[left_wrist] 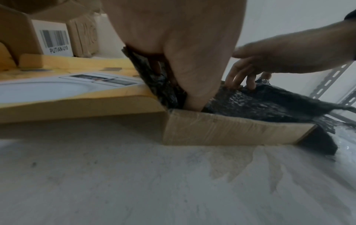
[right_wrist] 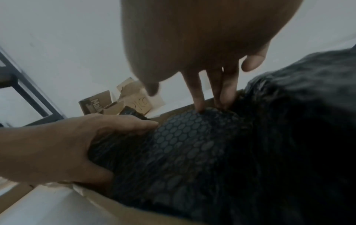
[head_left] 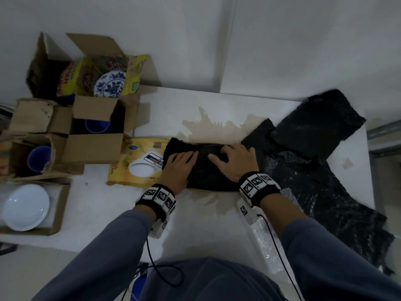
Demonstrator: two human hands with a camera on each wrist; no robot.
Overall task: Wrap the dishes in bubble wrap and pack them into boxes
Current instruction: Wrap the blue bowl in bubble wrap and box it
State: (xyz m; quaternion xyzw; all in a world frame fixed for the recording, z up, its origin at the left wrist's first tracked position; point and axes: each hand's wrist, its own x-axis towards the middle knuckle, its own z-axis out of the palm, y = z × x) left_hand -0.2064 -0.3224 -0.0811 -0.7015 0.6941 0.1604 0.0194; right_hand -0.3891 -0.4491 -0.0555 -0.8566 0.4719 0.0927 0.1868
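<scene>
Both hands are pressing a black bubble-wrapped bundle (head_left: 204, 168) down into a shallow yellow box (head_left: 134, 164) lying on the bench (head_left: 104, 205). The left hand (head_left: 180, 168) is lying flat on it, grip wide, fingers straight. The right hand (head_left: 234, 164) is pushing with spread fingertips, grip wide. Loose black wrap (head_left: 314, 148) is lying just beside on the right.

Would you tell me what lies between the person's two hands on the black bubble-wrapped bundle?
In the head view, only a strip of the black bubble wrap lies between the left hand and the right hand.
</scene>
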